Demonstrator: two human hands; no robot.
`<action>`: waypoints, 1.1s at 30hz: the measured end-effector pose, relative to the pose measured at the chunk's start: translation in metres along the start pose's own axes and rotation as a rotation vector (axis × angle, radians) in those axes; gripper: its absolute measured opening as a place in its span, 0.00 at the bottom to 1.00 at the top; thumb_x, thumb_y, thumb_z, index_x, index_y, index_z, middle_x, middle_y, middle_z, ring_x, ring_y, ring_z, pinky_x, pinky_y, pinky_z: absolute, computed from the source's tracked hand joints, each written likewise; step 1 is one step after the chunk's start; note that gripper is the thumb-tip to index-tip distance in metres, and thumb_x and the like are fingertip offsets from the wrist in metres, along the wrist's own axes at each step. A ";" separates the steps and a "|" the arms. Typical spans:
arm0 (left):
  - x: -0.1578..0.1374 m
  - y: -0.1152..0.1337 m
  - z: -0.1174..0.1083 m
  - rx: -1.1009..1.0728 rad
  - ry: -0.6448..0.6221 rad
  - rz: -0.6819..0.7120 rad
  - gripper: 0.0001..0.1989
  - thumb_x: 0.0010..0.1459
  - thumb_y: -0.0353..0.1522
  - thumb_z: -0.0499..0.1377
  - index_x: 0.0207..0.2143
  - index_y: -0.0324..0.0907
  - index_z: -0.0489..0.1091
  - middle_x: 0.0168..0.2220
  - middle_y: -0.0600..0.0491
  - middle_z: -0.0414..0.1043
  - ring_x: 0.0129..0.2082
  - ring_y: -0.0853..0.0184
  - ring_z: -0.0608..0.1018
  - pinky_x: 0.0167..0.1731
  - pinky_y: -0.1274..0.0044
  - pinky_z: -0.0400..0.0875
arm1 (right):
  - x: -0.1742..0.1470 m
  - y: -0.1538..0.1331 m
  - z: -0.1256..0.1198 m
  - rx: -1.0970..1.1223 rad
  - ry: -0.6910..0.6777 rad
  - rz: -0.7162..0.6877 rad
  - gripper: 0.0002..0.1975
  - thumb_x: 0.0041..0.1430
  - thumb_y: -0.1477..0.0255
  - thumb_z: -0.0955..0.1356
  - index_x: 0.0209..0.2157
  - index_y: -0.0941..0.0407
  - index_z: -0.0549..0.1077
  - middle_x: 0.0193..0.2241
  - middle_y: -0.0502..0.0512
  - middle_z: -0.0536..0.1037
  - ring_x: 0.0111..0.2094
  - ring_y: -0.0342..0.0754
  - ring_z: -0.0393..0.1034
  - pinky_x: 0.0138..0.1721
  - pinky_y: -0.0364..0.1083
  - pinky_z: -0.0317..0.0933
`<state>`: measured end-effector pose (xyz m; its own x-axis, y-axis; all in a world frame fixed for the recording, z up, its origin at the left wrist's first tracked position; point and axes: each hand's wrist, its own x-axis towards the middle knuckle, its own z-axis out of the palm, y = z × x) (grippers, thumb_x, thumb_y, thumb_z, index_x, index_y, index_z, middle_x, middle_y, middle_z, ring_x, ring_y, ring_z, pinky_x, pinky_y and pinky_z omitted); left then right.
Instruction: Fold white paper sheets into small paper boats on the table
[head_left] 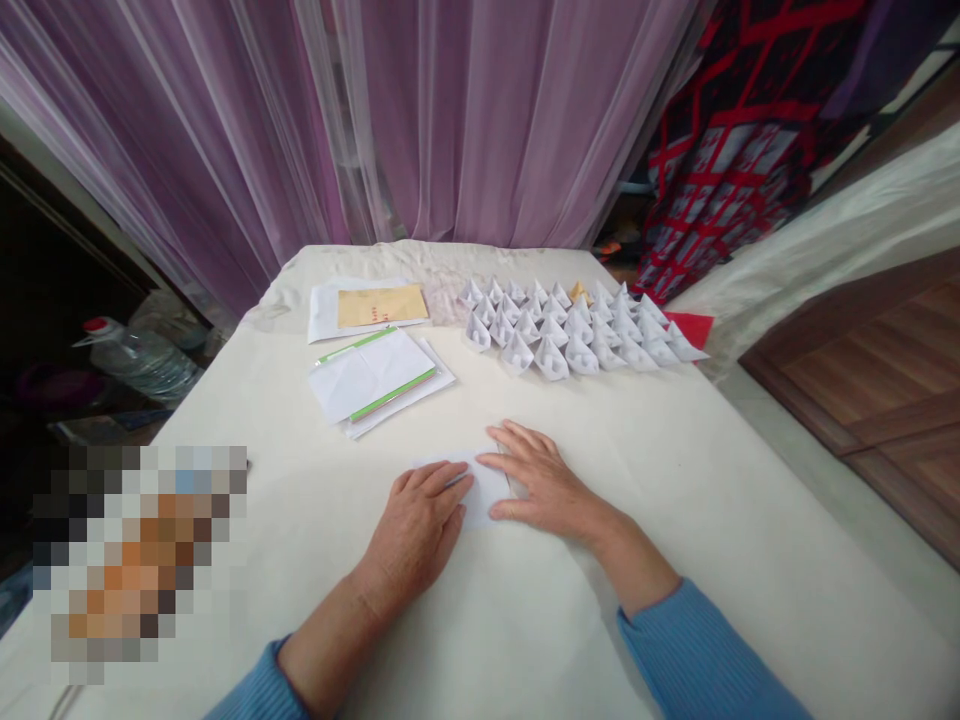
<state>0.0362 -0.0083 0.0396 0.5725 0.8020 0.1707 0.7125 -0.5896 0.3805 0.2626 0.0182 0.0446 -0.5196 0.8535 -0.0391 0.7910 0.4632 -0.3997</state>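
A small sheet of white paper (484,497) lies flat on the tablecloth, near the middle of the table. My left hand (425,515) rests over its left part, with the fingers lying flat and hiding that side. From the right, my right hand (544,480) touches the paper's right edge, its fingers spread and its thumb apart. Behind the hands, to the right, stand rows of folded paper boats (555,335), mostly white with one yellowish. To the left is a pile of white sheets (379,365) with a green-edged item among them.
A tan envelope (382,305) lies on white paper at the back left. Something red (691,328) lies by the boats at the table's right edge. A blurred-out item (142,560) is at the left. A plastic bottle (142,355) stands beyond the left edge.
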 end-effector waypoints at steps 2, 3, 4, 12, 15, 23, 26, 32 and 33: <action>0.000 0.000 0.000 0.002 -0.004 -0.002 0.18 0.63 0.28 0.51 0.55 0.44 0.69 0.57 0.48 0.70 0.55 0.58 0.70 0.53 0.61 0.65 | 0.000 0.000 -0.002 0.009 -0.032 0.000 0.33 0.51 0.57 0.73 0.58 0.47 0.68 0.66 0.57 0.56 0.68 0.59 0.41 0.64 0.60 0.40; 0.000 0.000 0.000 0.002 -0.004 -0.003 0.18 0.63 0.28 0.51 0.54 0.44 0.69 0.57 0.48 0.70 0.55 0.58 0.70 0.53 0.61 0.65 | -0.001 0.000 -0.003 0.013 -0.047 0.000 0.34 0.51 0.57 0.73 0.59 0.47 0.67 0.66 0.57 0.55 0.68 0.59 0.41 0.64 0.60 0.40; 0.000 0.000 0.001 0.001 -0.001 -0.003 0.18 0.63 0.28 0.51 0.54 0.44 0.69 0.57 0.48 0.70 0.55 0.58 0.70 0.53 0.62 0.65 | -0.001 0.001 -0.004 0.018 -0.061 0.000 0.34 0.51 0.57 0.73 0.59 0.47 0.66 0.67 0.57 0.54 0.68 0.59 0.41 0.64 0.60 0.39; -0.001 -0.002 0.002 0.003 0.003 0.003 0.19 0.63 0.28 0.51 0.55 0.44 0.68 0.57 0.48 0.70 0.56 0.58 0.69 0.53 0.61 0.65 | -0.002 0.002 -0.007 0.050 -0.110 -0.015 0.38 0.49 0.57 0.75 0.61 0.47 0.64 0.68 0.58 0.51 0.68 0.59 0.38 0.65 0.62 0.36; -0.001 -0.003 0.003 -0.004 0.014 0.008 0.19 0.63 0.28 0.51 0.55 0.45 0.68 0.57 0.48 0.70 0.56 0.58 0.69 0.52 0.61 0.65 | -0.004 0.005 -0.009 0.062 -0.125 -0.029 0.41 0.46 0.56 0.76 0.61 0.47 0.64 0.68 0.58 0.50 0.68 0.60 0.38 0.65 0.62 0.36; -0.001 -0.003 0.003 -0.001 0.005 -0.004 0.19 0.63 0.28 0.52 0.55 0.45 0.69 0.57 0.49 0.70 0.56 0.59 0.70 0.53 0.62 0.65 | -0.001 0.000 0.014 0.065 0.270 0.003 0.13 0.62 0.65 0.68 0.48 0.51 0.76 0.55 0.57 0.72 0.62 0.55 0.58 0.61 0.59 0.49; 0.000 -0.002 0.003 -0.004 0.004 -0.001 0.19 0.63 0.28 0.52 0.55 0.46 0.68 0.57 0.49 0.70 0.56 0.58 0.69 0.53 0.61 0.65 | 0.002 -0.010 0.022 0.020 0.332 0.034 0.14 0.59 0.64 0.70 0.46 0.50 0.76 0.55 0.57 0.73 0.60 0.56 0.59 0.60 0.60 0.48; -0.001 -0.003 0.004 -0.007 0.026 0.006 0.18 0.63 0.29 0.52 0.55 0.46 0.68 0.56 0.49 0.70 0.55 0.58 0.70 0.52 0.61 0.65 | 0.002 -0.021 0.019 -0.019 0.241 0.077 0.23 0.54 0.58 0.72 0.52 0.49 0.73 0.59 0.58 0.68 0.63 0.58 0.55 0.61 0.62 0.43; -0.002 -0.003 0.004 -0.008 0.029 0.006 0.18 0.63 0.29 0.52 0.55 0.46 0.69 0.56 0.49 0.71 0.55 0.58 0.70 0.52 0.62 0.65 | 0.002 -0.021 0.018 -0.021 0.222 0.078 0.25 0.54 0.57 0.72 0.52 0.49 0.72 0.60 0.58 0.67 0.63 0.58 0.54 0.62 0.62 0.43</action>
<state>0.0348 -0.0081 0.0345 0.5649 0.8007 0.1995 0.7053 -0.5940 0.3868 0.2389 0.0057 0.0366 -0.3745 0.9174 0.1343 0.8339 0.3966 -0.3839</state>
